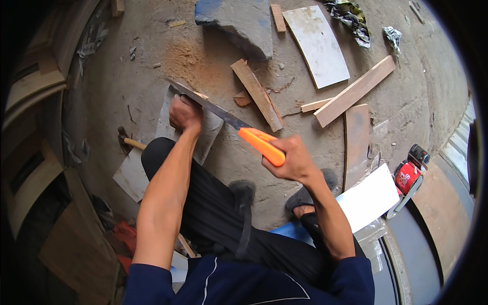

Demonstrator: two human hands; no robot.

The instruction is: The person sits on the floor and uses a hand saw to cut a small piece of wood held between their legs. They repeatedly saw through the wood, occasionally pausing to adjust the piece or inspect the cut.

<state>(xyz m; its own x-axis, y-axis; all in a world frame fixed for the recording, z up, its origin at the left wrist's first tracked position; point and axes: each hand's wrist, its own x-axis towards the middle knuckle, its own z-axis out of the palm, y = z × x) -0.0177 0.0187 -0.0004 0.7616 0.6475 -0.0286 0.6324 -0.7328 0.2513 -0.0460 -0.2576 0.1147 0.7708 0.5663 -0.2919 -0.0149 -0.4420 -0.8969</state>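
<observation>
My right hand [292, 158] is wrapped round the orange handle of a hand saw [219, 113]. The dark blade slants up to the left, its far end passing right beside my left hand [185, 113]. That hand is closed in a fist, low over a pale grey board [209, 133]. A small piece of wood [202, 95] peeks out past the blade by my left fist; my fingers and the blade hide most of it. Left of my knee lies a hammer [133, 142] with a wooden handle.
Sawdust [190, 63] covers the ground ahead, below a stone slab [239, 25]. Wood strips [257, 95], a longer plank [356, 91] and a white board [317, 46] lie farther right. Red and dark cans [408, 177] stand at right. Wooden frames [38, 84] line the left.
</observation>
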